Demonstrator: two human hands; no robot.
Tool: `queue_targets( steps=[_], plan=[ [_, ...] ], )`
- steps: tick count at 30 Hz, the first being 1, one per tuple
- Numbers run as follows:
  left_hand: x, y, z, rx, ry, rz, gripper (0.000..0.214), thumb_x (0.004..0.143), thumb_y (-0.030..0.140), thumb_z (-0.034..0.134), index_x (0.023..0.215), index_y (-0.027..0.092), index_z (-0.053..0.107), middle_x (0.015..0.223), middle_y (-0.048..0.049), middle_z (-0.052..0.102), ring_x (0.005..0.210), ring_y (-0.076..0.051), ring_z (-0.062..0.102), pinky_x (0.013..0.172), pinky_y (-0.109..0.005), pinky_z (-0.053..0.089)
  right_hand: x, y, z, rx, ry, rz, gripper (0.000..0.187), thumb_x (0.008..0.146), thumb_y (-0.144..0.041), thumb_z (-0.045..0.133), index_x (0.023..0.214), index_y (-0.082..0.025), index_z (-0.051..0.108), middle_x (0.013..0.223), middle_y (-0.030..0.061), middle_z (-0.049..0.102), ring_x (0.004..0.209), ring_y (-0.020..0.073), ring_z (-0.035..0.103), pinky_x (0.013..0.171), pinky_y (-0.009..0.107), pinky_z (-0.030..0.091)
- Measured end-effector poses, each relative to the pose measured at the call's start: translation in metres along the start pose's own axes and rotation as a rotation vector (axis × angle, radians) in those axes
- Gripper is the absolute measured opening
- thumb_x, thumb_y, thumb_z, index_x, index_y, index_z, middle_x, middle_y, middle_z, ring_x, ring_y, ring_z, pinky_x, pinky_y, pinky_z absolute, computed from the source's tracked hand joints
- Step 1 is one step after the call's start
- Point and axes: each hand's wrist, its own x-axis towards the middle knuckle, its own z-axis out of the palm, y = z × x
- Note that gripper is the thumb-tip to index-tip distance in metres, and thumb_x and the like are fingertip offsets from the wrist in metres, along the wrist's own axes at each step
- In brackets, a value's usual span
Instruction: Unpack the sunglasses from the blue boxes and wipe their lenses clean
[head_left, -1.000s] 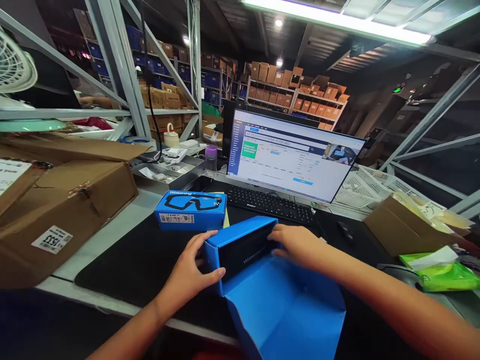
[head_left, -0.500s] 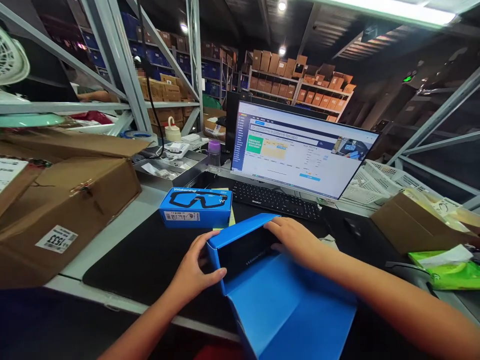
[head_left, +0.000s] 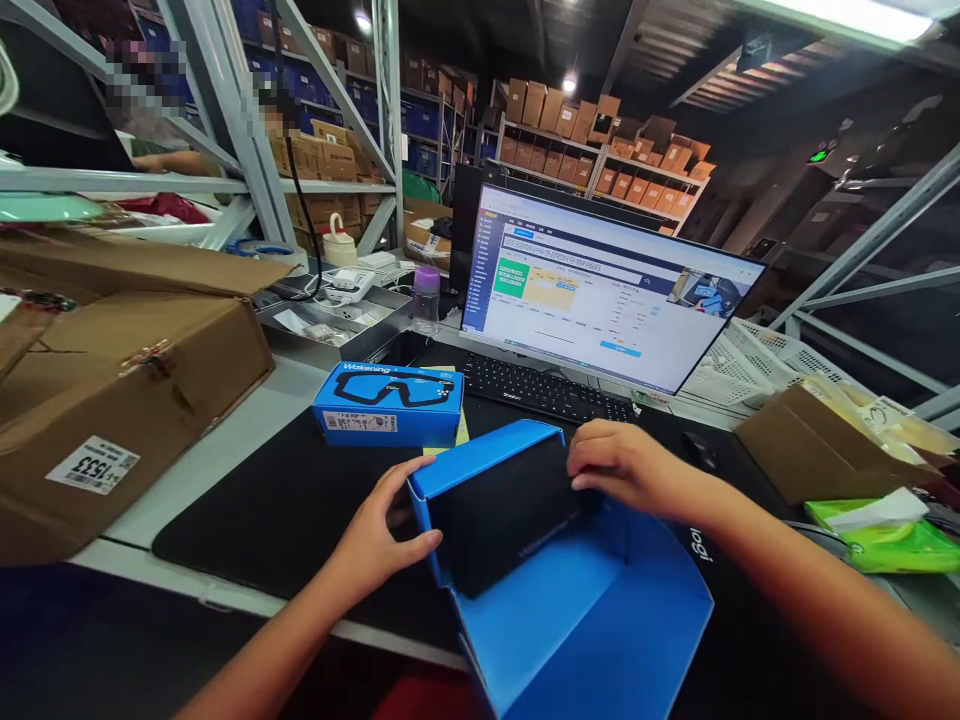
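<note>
An opened blue cardboard box (head_left: 495, 450) lies on the black desk mat, its lid flap folded down toward me. My left hand (head_left: 382, 525) grips the box's left end, thumb at the front edge and fingers behind. Inside sits a black case (head_left: 502, 520) with blurred lettering, tilted up at its right side. My right hand (head_left: 619, 465) is closed on the case's upper right corner, fingertips partly hidden. A closed blue box (head_left: 390, 400) printed with glasses and "Wakening" stands behind, to the left.
A monitor (head_left: 600, 290) and black keyboard (head_left: 525, 390) stand beyond the boxes, with a mouse (head_left: 701, 450) at right. A large brown carton (head_left: 135, 390) takes up the left. A green tissue pack (head_left: 885, 535) and another carton (head_left: 817, 445) lie right.
My right hand has moved from the box's top edge slightly right and closed on the black case. The case's right side has risen out of the box. My left hand keeps its grip.
</note>
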Motion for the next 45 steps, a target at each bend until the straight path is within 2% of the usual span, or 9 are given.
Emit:
queue_targets(
  steps=[5,9,15,22,28,31,36,41,45],
  plan=[
    [-0.003,0.002,0.000,0.101,0.020,0.062,0.077,0.068,0.038,0.078,0.138,0.029,0.047,0.146,-0.0113,0.042,0.131,-0.036,0.048,0.100,-0.049,0.054,-0.053,0.019,-0.056,0.123,0.301,0.219,0.023,0.091,-0.042,0.066,0.077,-0.023,0.066,0.077,0.0030,0.063,0.073,0.0188,0.059,0.068,0.030,0.047],
    [-0.007,0.002,0.002,0.171,0.007,0.107,0.079,0.069,0.041,0.079,0.141,0.032,0.044,0.147,-0.0101,0.039,0.132,-0.036,0.046,0.098,-0.046,0.055,-0.112,0.059,-0.071,0.158,0.519,0.520,0.026,0.087,-0.048,0.067,0.079,-0.023,0.065,0.075,0.0030,0.059,0.069,0.0185,0.056,0.064,0.031,0.045],
    [-0.011,0.002,0.003,0.274,-0.010,0.156,0.082,0.070,0.044,0.078,0.143,0.032,0.041,0.148,-0.0104,0.037,0.134,-0.037,0.044,0.101,-0.048,0.052,-0.166,0.103,-0.023,0.004,0.519,0.802,0.040,0.077,-0.061,0.067,0.077,-0.021,0.068,0.072,0.0049,0.066,0.067,0.0221,0.059,0.064,0.036,0.046],
    [-0.026,0.006,0.011,0.490,-0.120,0.208,0.099,0.065,0.038,0.083,0.149,0.033,0.031,0.153,-0.0128,0.033,0.137,-0.041,0.042,0.108,-0.056,0.044,-0.185,0.107,0.008,-0.250,0.272,0.974,0.030,0.080,-0.048,0.058,0.075,-0.021,0.069,0.070,0.0059,0.070,0.062,0.0240,0.062,0.058,0.036,0.044],
    [-0.050,-0.005,0.019,0.595,-0.253,0.336,0.133,0.063,0.031,0.086,0.155,0.033,-0.010,0.163,-0.0207,-0.010,0.148,-0.052,0.011,0.103,-0.062,0.047,-0.154,0.062,0.023,-0.708,0.130,0.760,0.025,0.089,-0.027,0.051,0.103,-0.016,0.069,0.100,0.0164,0.070,0.085,0.0337,0.066,0.071,0.046,0.050],
    [-0.056,-0.014,0.026,0.641,-0.155,0.374,0.140,0.055,0.037,0.093,0.155,0.032,-0.006,0.162,-0.0220,-0.016,0.147,-0.056,0.002,0.105,-0.071,0.039,-0.137,0.037,0.044,-0.546,0.068,0.534,0.036,0.092,-0.017,0.046,0.125,-0.015,0.061,0.120,0.0175,0.066,0.106,0.0338,0.063,0.089,0.051,0.051],
    [-0.056,-0.013,0.043,0.729,0.046,0.525,0.126,0.065,0.043,0.088,0.154,0.030,0.000,0.161,-0.0224,-0.015,0.149,-0.052,0.002,0.111,-0.078,0.018,-0.134,0.020,0.068,-0.124,-0.062,0.424,0.064,0.089,-0.012,0.050,0.150,-0.026,0.035,0.146,0.0115,0.053,0.130,0.0289,0.054,0.106,0.050,0.048],
    [-0.064,-0.010,0.057,0.799,0.056,0.591,0.134,0.065,0.043,0.088,0.154,0.029,-0.011,0.160,-0.0243,-0.019,0.146,-0.056,-0.007,0.109,-0.082,0.010,-0.133,0.017,0.076,0.144,-0.088,0.394,0.059,0.085,-0.023,0.064,0.140,-0.028,0.045,0.147,0.0118,0.052,0.132,0.0305,0.052,0.108,0.049,0.046],
    [-0.068,-0.013,0.063,0.783,0.065,0.608,0.131,0.068,0.041,0.086,0.154,0.030,-0.012,0.161,-0.0210,-0.022,0.146,-0.056,-0.007,0.109,-0.080,0.020,-0.125,0.018,0.080,0.292,0.083,0.402,0.029,0.079,-0.031,0.075,0.095,-0.025,0.052,0.132,0.0122,0.060,0.118,0.0298,0.062,0.094,0.040,0.053]
  ],
)
